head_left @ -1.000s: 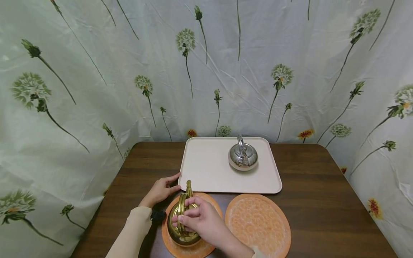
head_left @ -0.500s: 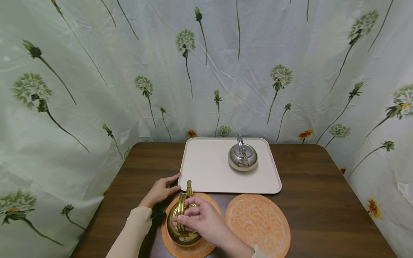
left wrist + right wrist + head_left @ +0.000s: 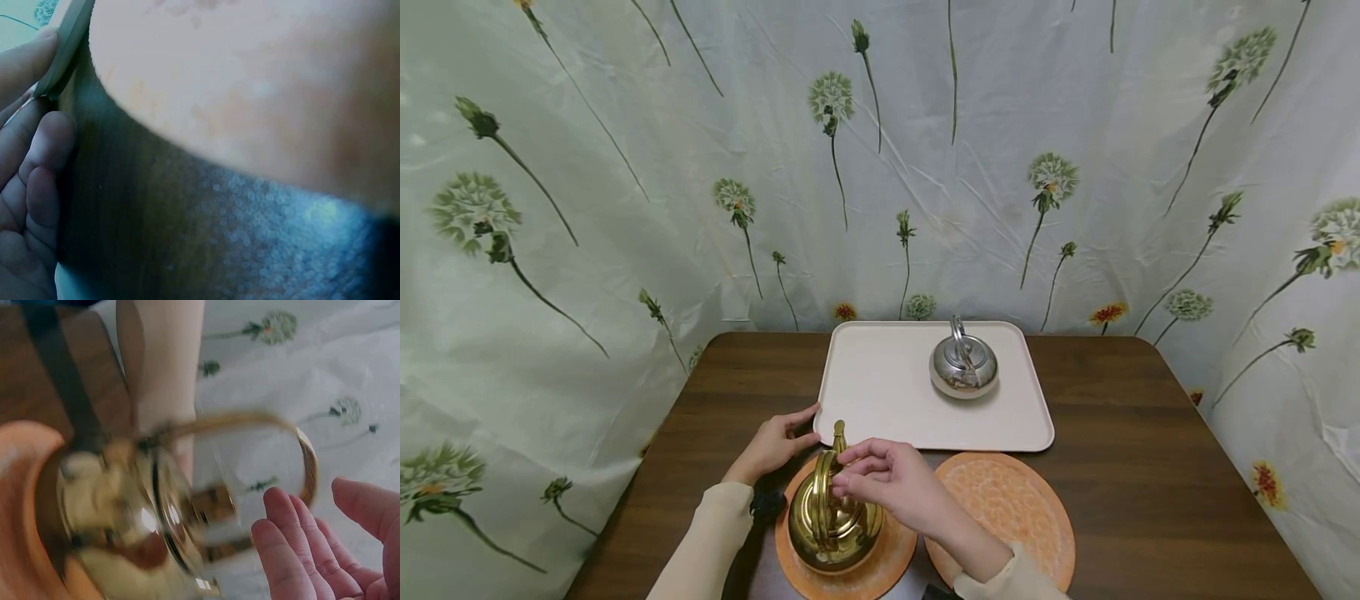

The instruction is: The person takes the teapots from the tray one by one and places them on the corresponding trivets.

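A shiny gold teapot (image 3: 837,521) with a tall arched handle stands on the left orange round placemat (image 3: 892,546), its spout pointing toward the tray. My right hand (image 3: 891,483) hovers at the right side of the handle, fingers loosely bent with nothing between them. The right wrist view shows the thumb and fingers of that hand (image 3: 319,544) apart, beside the top of the handle (image 3: 308,462). My left hand (image 3: 775,442) touches the near-left edge of the white tray (image 3: 887,400) with thumb and forefinger; its other fingers curl beneath, seen in the left wrist view.
A silver teapot (image 3: 964,367) sits on the right part of the tray. Another orange round placemat (image 3: 1015,517) lies to the right of the gold teapot. A flowered curtain (image 3: 925,167) hangs behind the dark wooden table (image 3: 1120,467).
My right hand has let go of the gold teapot's handle and moved slightly up and to the right. The teapot and my left hand stay where they were.
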Motion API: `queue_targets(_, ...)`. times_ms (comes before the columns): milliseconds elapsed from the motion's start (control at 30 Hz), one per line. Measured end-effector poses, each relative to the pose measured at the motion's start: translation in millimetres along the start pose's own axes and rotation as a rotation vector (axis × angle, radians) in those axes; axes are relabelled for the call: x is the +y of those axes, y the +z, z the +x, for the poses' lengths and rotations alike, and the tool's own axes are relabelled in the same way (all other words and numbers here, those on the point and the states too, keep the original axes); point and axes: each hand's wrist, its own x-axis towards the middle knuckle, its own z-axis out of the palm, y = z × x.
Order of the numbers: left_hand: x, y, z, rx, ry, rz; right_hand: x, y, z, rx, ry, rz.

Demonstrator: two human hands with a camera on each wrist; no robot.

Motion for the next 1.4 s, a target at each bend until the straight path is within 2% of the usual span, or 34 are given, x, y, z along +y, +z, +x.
queue_targets(200,0.1,1.1,0.9,-0.022,0.017,-0.014,-0.9,-37.1,1.3,0.067,-0.040,-0.132)
queue_targets(333,-2.2,-0.2,0.9,-0.026,0.023,-0.016,-2.1,-61.1,5.9,0.126,-0.056,-0.182)
queue_targets(533,-6.6,-2.3,1.2,-0.021,0.028,-0.020,-9.1,-100.5,21.4,0.273,-0.049,-0.280)
queue_targets(733,-3.8,-3.2,1.9,-0.023,0.020,-0.024,-16.5,-138.1,36.1,0.451,-0.039,-0.391)
queue_targets(1000,-0.4,0.0,2.1,-0.017,0.016,-0.019,-17.3,-170.0,52.0,0.604,-0.014,-0.511)
queue_targets(1167,0.9,1.8,2.6,-0.023,0.024,-0.008,-12.7,-178.3,60.9,0.643,0.023,-0.521)
queue_targets(1400,1.1,0.8,1.7,-0.007,0.010,0.005,-7.4,-175.4,73.2,0.577,0.106,-0.561)
